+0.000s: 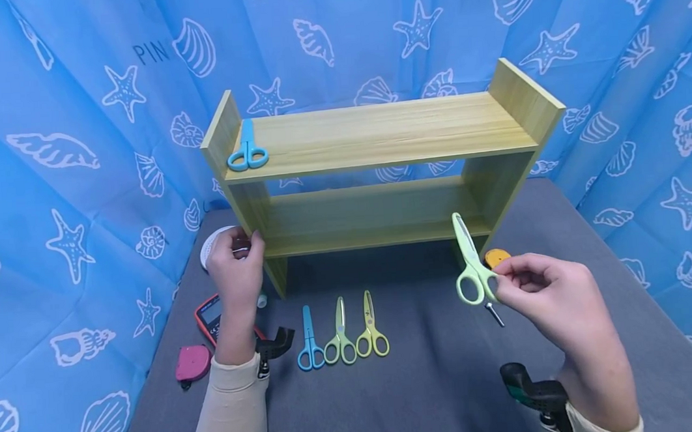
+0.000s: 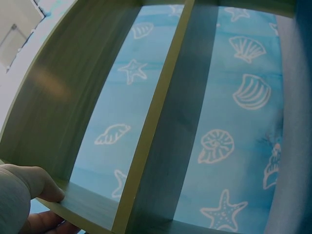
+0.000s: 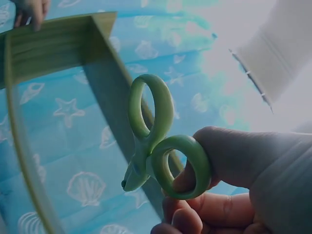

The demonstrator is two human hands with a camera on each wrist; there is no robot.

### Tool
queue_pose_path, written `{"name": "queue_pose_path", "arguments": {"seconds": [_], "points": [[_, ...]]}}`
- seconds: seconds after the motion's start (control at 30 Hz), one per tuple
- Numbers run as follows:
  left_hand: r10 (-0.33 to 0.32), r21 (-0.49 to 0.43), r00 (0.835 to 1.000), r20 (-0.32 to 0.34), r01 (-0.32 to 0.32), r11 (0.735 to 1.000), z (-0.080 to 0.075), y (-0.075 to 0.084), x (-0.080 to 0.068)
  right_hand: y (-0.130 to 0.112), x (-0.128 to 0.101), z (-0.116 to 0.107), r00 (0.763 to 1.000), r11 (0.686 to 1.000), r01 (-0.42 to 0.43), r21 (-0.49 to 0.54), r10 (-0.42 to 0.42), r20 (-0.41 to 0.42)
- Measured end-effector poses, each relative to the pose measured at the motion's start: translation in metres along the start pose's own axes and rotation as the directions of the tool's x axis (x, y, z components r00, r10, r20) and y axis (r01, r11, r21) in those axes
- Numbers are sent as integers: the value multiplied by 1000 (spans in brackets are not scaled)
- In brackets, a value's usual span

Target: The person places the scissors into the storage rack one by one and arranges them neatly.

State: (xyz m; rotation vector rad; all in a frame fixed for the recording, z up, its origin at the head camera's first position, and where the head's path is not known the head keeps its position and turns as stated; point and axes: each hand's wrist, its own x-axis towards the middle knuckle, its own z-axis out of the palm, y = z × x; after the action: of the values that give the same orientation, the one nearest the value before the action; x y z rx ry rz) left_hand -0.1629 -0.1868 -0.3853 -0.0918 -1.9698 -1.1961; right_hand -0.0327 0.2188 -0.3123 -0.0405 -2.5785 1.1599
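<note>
Five pairs of scissors: two blue, one on the shelf's top board [image 1: 247, 151] and one on the table [image 1: 309, 340]; three green, two on the table [image 1: 340, 334] [image 1: 371, 327] and one held up in the right hand [image 1: 470, 261]. One wooden shelf [image 1: 377, 136]. One pink tape measure [image 1: 192, 364]. One red-edged meter [image 1: 211, 314]. One white roll [image 1: 212, 244]. One orange object [image 1: 497, 257]. Two hands [image 1: 237, 264] [image 1: 546, 290].

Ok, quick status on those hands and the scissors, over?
Left hand grips small wooden shelf side panel. Right hand pinches light green plastic scissors by one handle loop, blades up. Nothing between scissors and shelf.
</note>
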Motion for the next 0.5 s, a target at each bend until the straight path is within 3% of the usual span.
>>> {"name": "queue_pose_path", "arguments": {"seconds": [0.27, 0.5], "points": [[-5, -5, 1000, 9, 5, 1000, 0, -2, 0, -24, 14, -11, 992, 991, 99, 90, -91, -92], [6, 2, 1000, 3, -6, 1000, -1, 0, 0, -60, 25, -20, 979, 988, 133, 83, -118, -164]]}}
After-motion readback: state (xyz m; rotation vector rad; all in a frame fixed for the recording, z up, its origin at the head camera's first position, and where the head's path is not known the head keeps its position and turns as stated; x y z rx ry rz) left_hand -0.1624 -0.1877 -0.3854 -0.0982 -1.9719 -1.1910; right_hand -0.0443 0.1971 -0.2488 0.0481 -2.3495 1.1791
